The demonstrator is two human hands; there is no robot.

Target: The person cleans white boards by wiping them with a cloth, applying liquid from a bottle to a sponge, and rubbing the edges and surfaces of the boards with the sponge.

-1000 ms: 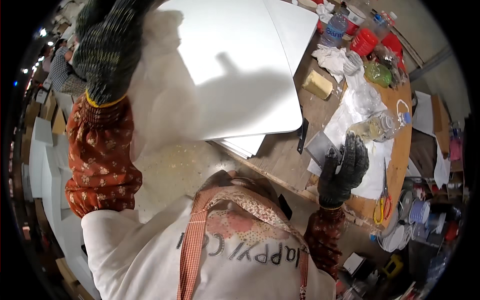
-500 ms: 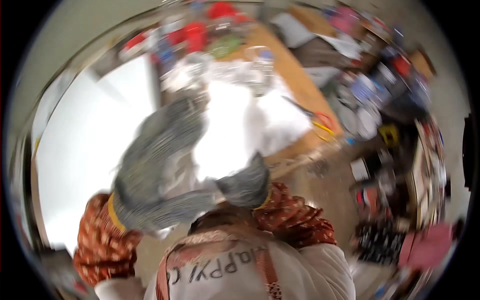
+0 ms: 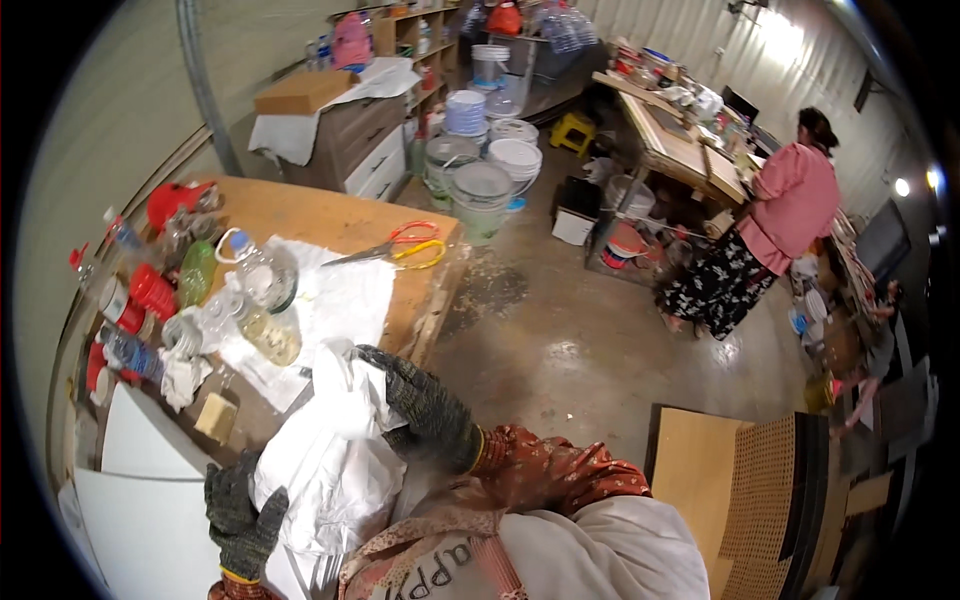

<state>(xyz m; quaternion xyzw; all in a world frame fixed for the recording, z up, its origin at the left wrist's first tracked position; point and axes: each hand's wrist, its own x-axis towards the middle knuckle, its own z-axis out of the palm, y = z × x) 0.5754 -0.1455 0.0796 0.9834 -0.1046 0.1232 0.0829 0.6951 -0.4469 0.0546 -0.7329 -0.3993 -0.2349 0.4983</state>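
A bulky white bundle (image 3: 335,470), gathered at its top, is in front of me near the table's front edge; whether it is a plastic bag or cloth I cannot tell. My right hand (image 3: 430,410), in a dark knit glove, is closed around the right side of the gathered top. At the bundle's lower left, my left hand (image 3: 243,515), gloved alike, has its thumb apart from the fingers and rests against the side. Beyond the bundle, a white cloth (image 3: 345,300) lies on the wooden table, with red-and-yellow-handled scissors (image 3: 390,250) at its far right.
Bottles, including one with a blue cap (image 3: 262,275), crowd the table's left side near a pale block (image 3: 216,417). White panels (image 3: 140,520) stand at lower left. Lidded buckets (image 3: 480,195) are on the floor beyond. A person in pink (image 3: 795,205) stands at another bench.
My view has swung to the right, bringing the floor and the other person further in. The hands have drawn apart, and the right hand now grips the bundle's gathered top.
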